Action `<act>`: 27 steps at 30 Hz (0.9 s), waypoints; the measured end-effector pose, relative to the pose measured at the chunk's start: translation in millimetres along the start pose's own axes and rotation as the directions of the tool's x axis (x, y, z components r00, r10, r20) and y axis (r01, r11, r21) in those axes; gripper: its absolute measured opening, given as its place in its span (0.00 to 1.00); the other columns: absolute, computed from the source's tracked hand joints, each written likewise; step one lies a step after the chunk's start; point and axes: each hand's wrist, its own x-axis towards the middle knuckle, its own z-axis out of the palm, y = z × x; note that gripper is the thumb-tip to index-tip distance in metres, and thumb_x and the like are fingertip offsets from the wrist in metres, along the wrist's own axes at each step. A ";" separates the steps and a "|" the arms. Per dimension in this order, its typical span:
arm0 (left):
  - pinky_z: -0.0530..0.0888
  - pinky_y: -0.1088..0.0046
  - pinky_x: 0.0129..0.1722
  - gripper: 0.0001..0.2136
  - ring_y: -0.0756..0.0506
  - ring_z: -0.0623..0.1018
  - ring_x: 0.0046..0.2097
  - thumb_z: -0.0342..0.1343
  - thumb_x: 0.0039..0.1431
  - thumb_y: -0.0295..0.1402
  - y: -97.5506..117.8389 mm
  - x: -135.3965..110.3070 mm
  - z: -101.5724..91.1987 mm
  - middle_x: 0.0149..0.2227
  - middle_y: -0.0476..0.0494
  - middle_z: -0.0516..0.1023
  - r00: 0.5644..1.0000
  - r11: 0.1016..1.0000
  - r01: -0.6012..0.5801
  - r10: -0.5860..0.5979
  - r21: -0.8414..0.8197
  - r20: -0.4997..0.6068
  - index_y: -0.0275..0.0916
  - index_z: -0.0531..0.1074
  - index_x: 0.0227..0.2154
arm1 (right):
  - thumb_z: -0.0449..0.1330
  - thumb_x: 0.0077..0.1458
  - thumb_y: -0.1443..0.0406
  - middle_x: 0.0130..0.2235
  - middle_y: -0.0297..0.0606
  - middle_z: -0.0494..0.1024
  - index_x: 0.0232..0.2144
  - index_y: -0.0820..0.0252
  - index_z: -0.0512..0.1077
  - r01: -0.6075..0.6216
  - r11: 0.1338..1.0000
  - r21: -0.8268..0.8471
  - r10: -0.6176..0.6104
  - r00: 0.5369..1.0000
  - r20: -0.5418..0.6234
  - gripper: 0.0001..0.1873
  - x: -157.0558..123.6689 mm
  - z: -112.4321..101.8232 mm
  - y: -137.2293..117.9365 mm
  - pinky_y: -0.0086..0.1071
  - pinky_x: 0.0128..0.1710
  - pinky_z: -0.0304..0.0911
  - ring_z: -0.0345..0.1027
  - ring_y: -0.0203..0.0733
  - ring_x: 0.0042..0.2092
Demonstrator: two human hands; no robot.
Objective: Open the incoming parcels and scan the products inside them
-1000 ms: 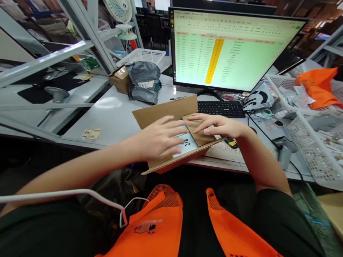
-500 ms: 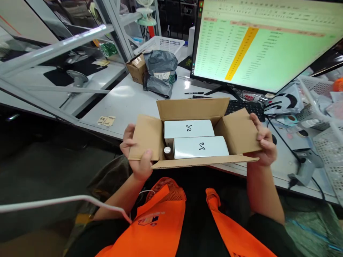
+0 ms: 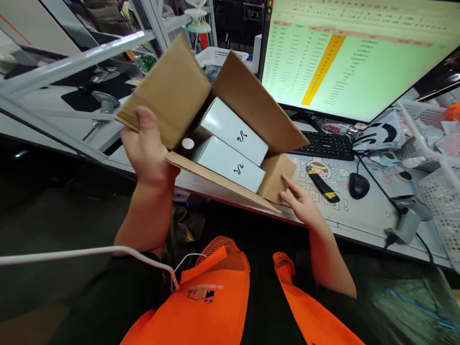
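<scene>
An open cardboard box [image 3: 251,103] is held tilted above the desk, its left end raised and its flaps spread. Inside lie two white boxes, the rear one [image 3: 233,132] and the front one [image 3: 230,164], each with a black squiggle mark. A small bottle with a white cap [image 3: 187,143] is tucked at the box's left end. My left hand [image 3: 149,148] grips the left flap, thumb over its face. At the lower right end my right hand [image 3: 300,199] touches the right flap with its fingers; part of its grip is hidden.
A yellow-black utility knife [image 3: 322,184], a mouse [image 3: 358,186] and a keyboard [image 3: 319,145] lie on the desk at right, below a monitor [image 3: 352,62]. A barcode scanner [image 3: 408,225] and white baskets [image 3: 442,201] stand farther right. A metal frame [image 3: 79,56] borders the left.
The cardboard box has tipped, its left end going up and its right end down, and has shifted left. My right hand has moved left with it, uncovering the utility knife and mouse.
</scene>
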 end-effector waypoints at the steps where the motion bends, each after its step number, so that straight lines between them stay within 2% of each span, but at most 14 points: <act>1: 0.75 0.60 0.66 0.31 0.41 0.77 0.65 0.47 0.67 0.68 10.9 3.7 4.8 0.52 0.50 0.83 0.993 0.993 -0.114 0.114 0.024 -0.024 0.47 0.76 0.52 | 0.65 0.61 0.47 0.72 0.49 0.67 0.64 0.52 0.76 0.034 0.996 -0.086 -0.039 0.997 -0.066 0.33 6.6 4.3 -10.7 0.64 0.73 0.53 0.59 0.65 0.73; 2: 0.76 0.61 0.63 0.28 0.41 0.80 0.60 0.51 0.68 0.64 20.2 4.5 11.0 0.47 0.48 0.84 0.977 0.976 -0.210 0.212 0.050 -0.026 0.45 0.79 0.48 | 0.65 0.62 0.48 0.72 0.50 0.66 0.61 0.53 0.78 0.082 0.986 -0.148 -0.103 0.985 -0.140 0.30 12.0 10.5 -21.7 0.65 0.74 0.51 0.58 0.65 0.73; 3: 0.78 0.62 0.60 0.26 0.41 0.82 0.55 0.52 0.70 0.61 27.5 3.2 18.2 0.44 0.46 0.84 0.957 0.953 -0.290 0.287 0.090 0.046 0.43 0.80 0.46 | 0.63 0.64 0.49 0.71 0.50 0.68 0.59 0.53 0.80 0.149 0.973 -0.177 -0.182 0.965 -0.188 0.26 16.6 18.9 -32.8 0.63 0.74 0.51 0.59 0.64 0.73; 4: 0.79 0.62 0.58 0.25 0.41 0.83 0.52 0.51 0.72 0.58 32.2 0.7 25.7 0.43 0.44 0.84 0.930 0.929 -0.346 0.320 0.133 0.180 0.41 0.81 0.46 | 0.62 0.66 0.50 0.69 0.49 0.71 0.57 0.52 0.80 0.233 0.958 -0.166 -0.264 0.944 -0.199 0.23 21.0 29.2 -43.5 0.60 0.74 0.54 0.62 0.61 0.71; 6: 0.79 0.61 0.54 0.26 0.40 0.83 0.49 0.47 0.74 0.56 34.5 -4.8 39.9 0.42 0.40 0.84 0.854 0.882 -0.425 0.317 0.202 0.414 0.39 0.81 0.48 | 0.59 0.69 0.51 0.63 0.47 0.76 0.58 0.51 0.78 0.399 0.916 -0.050 -0.402 0.906 -0.131 0.22 31.3 54.3 -62.3 0.52 0.69 0.64 0.71 0.53 0.64; 8: 0.79 0.60 0.53 0.28 0.38 0.83 0.49 0.45 0.75 0.55 30.5 -8.0 50.5 0.44 0.35 0.84 0.804 0.844 -0.475 0.301 0.249 0.513 0.36 0.79 0.52 | 0.58 0.70 0.51 0.58 0.46 0.79 0.61 0.54 0.75 0.470 0.880 0.067 -0.466 0.882 -0.069 0.24 45.6 80.7 -75.8 0.45 0.61 0.72 0.76 0.48 0.56; 11: 0.79 0.58 0.55 0.27 0.36 0.82 0.51 0.44 0.76 0.53 22.6 -7.6 57.5 0.47 0.33 0.84 0.790 0.824 -0.499 0.306 0.269 0.531 0.37 0.79 0.54 | 0.58 0.71 0.51 0.50 0.44 0.81 0.63 0.58 0.72 0.483 0.872 0.073 -0.478 0.875 -0.076 0.26 70.2 109.5 -88.8 0.40 0.52 0.74 0.76 0.44 0.46; 14: 0.78 0.58 0.56 0.27 0.36 0.82 0.52 0.44 0.76 0.53 19.5 -5.8 56.5 0.49 0.33 0.84 0.770 0.821 -0.512 0.307 0.255 0.559 0.38 0.78 0.56 | 0.61 0.71 0.52 0.44 0.41 0.80 0.60 0.59 0.75 0.498 0.863 -0.082 -0.502 0.864 -0.045 0.23 90.6 120.2 -102.4 0.40 0.52 0.71 0.73 0.45 0.45; 18: 0.74 0.56 0.64 0.29 0.35 0.79 0.61 0.42 0.77 0.52 22.5 -7.5 53.1 0.57 0.33 0.81 0.732 0.813 -0.535 0.311 0.229 0.606 0.37 0.75 0.62 | 0.62 0.70 0.53 0.50 0.48 0.78 0.48 0.59 0.79 0.467 0.810 -0.355 -0.510 0.860 -0.033 0.17 115.3 126.6 -126.9 0.48 0.54 0.67 0.69 0.56 0.54; 21: 0.71 0.55 0.68 0.29 0.36 0.77 0.65 0.42 0.77 0.53 24.4 -10.1 52.5 0.59 0.34 0.80 0.719 0.829 -0.522 0.300 0.201 0.627 0.40 0.75 0.64 | 0.58 0.73 0.55 0.54 0.47 0.78 0.45 0.57 0.78 0.450 0.802 -0.393 -0.483 0.875 0.015 0.14 134.0 138.9 -141.7 0.50 0.56 0.63 0.64 0.59 0.60; 24: 0.73 0.57 0.67 0.28 0.35 0.78 0.63 0.44 0.76 0.54 20.8 -10.1 52.1 0.55 0.35 0.82 0.748 0.856 -0.480 0.284 0.193 0.600 0.41 0.78 0.60 | 0.58 0.73 0.57 0.52 0.43 0.80 0.42 0.56 0.77 0.438 0.831 -0.342 -0.451 0.892 0.046 0.12 142.6 150.5 -146.3 0.50 0.55 0.61 0.65 0.56 0.60; 27: 0.75 0.57 0.62 0.28 0.35 0.82 0.56 0.45 0.75 0.56 11.0 -6.5 48.3 0.47 0.35 0.84 0.831 0.896 -0.396 0.257 0.200 0.493 0.39 0.82 0.50 | 0.62 0.69 0.56 0.46 0.42 0.80 0.38 0.58 0.74 0.459 0.846 -0.271 -0.494 0.866 -0.076 0.11 128.7 142.7 -135.1 0.48 0.55 0.61 0.69 0.52 0.54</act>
